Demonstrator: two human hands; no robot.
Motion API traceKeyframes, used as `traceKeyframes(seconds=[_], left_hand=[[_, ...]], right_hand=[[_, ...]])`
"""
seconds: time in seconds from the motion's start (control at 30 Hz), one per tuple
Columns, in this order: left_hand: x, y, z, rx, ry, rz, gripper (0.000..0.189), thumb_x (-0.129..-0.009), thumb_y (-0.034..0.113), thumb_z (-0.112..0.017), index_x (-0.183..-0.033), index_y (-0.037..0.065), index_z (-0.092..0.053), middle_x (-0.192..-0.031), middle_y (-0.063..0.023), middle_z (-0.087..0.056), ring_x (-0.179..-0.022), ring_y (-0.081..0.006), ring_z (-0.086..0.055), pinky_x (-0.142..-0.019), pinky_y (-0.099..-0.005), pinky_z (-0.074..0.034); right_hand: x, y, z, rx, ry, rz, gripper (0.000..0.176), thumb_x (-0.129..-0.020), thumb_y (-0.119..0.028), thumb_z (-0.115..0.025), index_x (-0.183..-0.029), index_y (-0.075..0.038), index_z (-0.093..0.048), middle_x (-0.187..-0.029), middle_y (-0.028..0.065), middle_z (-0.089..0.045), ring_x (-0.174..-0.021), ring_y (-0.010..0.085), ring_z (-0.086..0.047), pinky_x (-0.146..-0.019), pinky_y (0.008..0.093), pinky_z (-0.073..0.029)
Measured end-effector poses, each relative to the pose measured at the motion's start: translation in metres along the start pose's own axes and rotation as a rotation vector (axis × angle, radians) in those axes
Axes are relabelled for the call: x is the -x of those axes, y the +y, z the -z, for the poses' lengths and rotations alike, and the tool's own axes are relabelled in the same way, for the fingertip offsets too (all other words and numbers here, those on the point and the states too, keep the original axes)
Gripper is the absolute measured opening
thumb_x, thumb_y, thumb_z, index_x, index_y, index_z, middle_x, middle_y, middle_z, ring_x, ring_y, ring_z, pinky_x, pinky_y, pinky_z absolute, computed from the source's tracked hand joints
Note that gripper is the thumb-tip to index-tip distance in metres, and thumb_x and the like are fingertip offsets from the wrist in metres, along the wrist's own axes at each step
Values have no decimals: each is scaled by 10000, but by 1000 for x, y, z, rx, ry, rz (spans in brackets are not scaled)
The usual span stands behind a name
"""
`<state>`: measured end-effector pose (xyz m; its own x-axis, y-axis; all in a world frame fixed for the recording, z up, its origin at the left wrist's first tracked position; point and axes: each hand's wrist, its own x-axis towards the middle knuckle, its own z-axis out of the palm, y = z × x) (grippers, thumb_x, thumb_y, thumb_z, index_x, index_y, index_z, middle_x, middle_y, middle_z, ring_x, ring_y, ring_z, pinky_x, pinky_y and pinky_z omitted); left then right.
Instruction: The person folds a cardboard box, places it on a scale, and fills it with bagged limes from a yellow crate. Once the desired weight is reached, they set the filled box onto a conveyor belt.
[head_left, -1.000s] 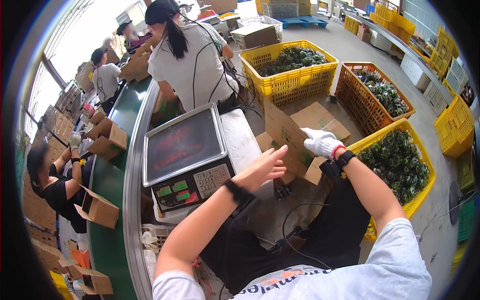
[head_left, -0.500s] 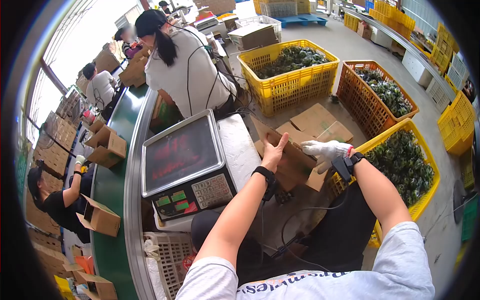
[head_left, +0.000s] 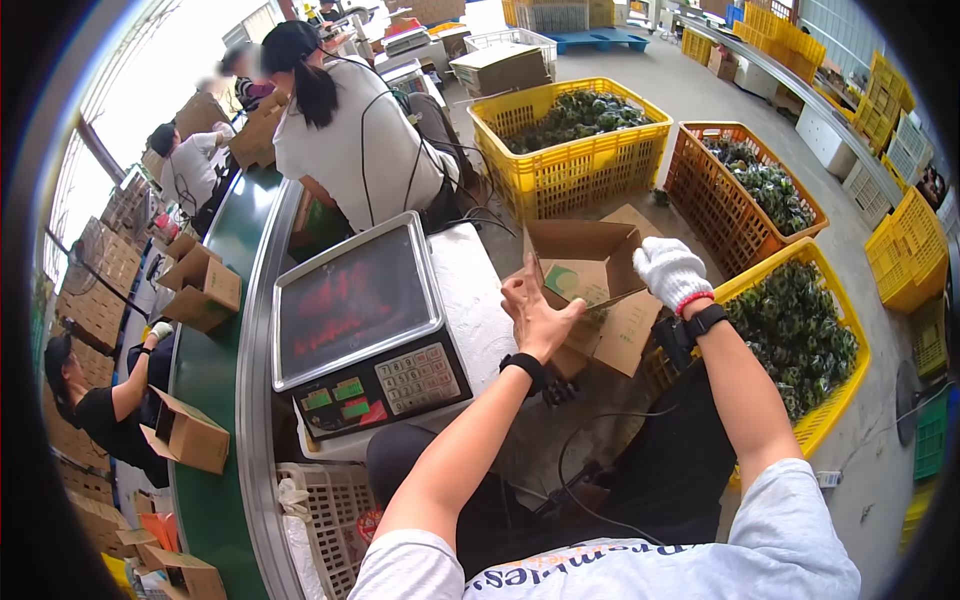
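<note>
While the green conveyor belt [head_left: 210, 360] lies well to the left of both hands and the scale [head_left: 350, 300], with its flat steel pan and keypad, sits on the white table just left of the left hand [head_left: 535, 310], the work itself is between the hands. They hold up a cardboard box [head_left: 585, 262], its mouth tilted toward the wearer. The left hand is bare and spread wide, palm flat against the box's near left wall. The right hand [head_left: 670, 270], in a white knit glove with a red cuff, is clamped on the far right wall. The box looks to be at the squaring-up step. Setting its loose flaps would call for a steady brace from the flat palm. The board is matte brown corrugate with crisp creases and a green print inside. Right of the gloved hand stands a yellow lattice crate [head_left: 835, 405] of dark glossy packets.
</note>
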<state>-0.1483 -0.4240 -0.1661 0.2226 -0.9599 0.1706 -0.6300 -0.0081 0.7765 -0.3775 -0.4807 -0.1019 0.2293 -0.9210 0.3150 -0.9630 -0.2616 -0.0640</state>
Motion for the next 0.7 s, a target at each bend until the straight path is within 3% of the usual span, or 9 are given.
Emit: traceKeyframes(seconds=[0.07, 0.1, 0.17, 0.27, 0.3, 0.43, 0.53, 0.67, 0.7], left_hand=[[11, 14, 10, -109, -34, -109, 991, -664, 451, -834, -1487, 113, -398, -1366, -183, -323, -1292, -411, -342, -1088, -517, -349], [11, 18, 13, -114, -46, -108, 991, -664, 451, -834, -1487, 113, -398, -1366, -183, -323, -1292, -411, -342, -1088, -517, -349], [4, 23, 14, -386, 44, -391, 860, -661, 436, -790, -1348, -1, -511, -1416, -152, -367, -1332, -359, -356, -1049, -478, -405], [-15, 23, 17, -321, 70, -467, 778, -661, 414, -772, -1235, -68, -562, -1435, -157, -390, -1366, -327, -347, -1035, -473, -415], [-18, 25, 22, -308, 85, -467, 698, -675, 372, -758, -1194, -60, -578, -1385, -163, -450, -1316, -327, -426, -1006, -456, -438], [-29, 16, 22, -235, -82, -470, 636, -692, 332, -741, -1160, -66, -575, -1313, -163, -507, -1196, -336, -528, -962, -449, -467], [-32, 22, 16, -15, -107, -278, 587, -721, 235, -723, -1195, -55, -534, -1259, -177, -530, -1076, -362, -581, -932, -470, -483], [-37, -1, -2, 175, 39, -447, 641, -727, 183, -722, -1286, -36, -496, -1281, -204, -514, -1184, -379, -539, -1039, -436, -447], [-36, -2, -2, 231, -30, -412, 697, -750, 240, -771, -1318, -36, -477, -1307, -213, -500, -1260, -383, -495, -1087, -430, -416]], right_hand=[[1, 10, -6, -29, -51, -84, 348, -945, -318, -529, -887, -38, -727, -912, 191, -723, -891, 385, -688, -818, 477, -551], [2, 7, 2, -39, -83, -103, 358, -938, -323, -522, -907, -37, -735, -930, 190, -724, -912, 388, -685, -836, 477, -548], [0, 4, 9, -20, -102, -117, 353, -920, -329, -527, -903, -45, -736, -935, 203, -721, -928, 388, -681, -842, 478, -543], [2, -1, 23, -35, -59, -109, 334, -879, -323, -551, -898, -48, -739, -912, 211, -719, -899, 394, -684, -821, 489, -545], [0, -4, 32, -35, -94, -123, 332, -863, -325, -561, -893, -49, -743, -909, 208, -720, -892, 395, -685, -816, 491, -547], [-4, 7, 33, -64, -270, -182, 363, -801, -351, -598, -933, -54, -761, -967, 204, -729, -923, 390, -693, -826, 478, -559], [-13, 8, 28, -94, -274, -258, 363, -795, -338, -601, -970, -61, -757, -1008, 206, -727, -964, 397, -689, -855, 479, -553], [-16, 10, 26, -124, -307, -283, 350, -797, -307, -606, -998, -58, -748, -1024, 204, -725, -992, 394, -682, -881, 479, -547], [-16, 13, 22, -120, -291, -277, 349, -798, -302, -606, -1004, -59, -747, -1026, 203, -725, -994, 394, -681, -882, 480, -547]])
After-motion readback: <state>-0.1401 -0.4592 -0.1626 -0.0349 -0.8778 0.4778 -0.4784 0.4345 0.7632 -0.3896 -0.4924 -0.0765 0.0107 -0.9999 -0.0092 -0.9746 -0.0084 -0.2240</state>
